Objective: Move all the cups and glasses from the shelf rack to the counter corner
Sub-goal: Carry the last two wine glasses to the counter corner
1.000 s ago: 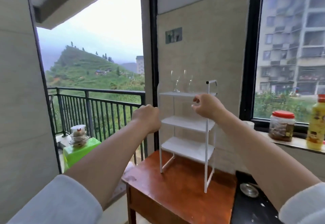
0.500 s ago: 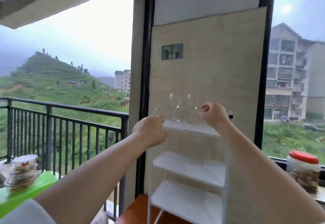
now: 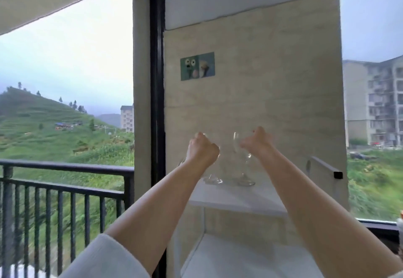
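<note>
Clear wine glasses (image 3: 243,164) within both hands' (image 3: 202,150) grips

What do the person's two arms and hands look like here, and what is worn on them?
Both forearms are bare from the hands down to pushed-up, soft whitish sleeves: left sleeve, right sleeve only just in view at the corner. The left hand and right hand wear no gloves; no watch, ring or bracelet shows.

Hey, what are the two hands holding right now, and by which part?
Each hand grips a clear wine glass by its bowl: left hand one glass, right hand the other. Bases look near the top shelf.
</note>
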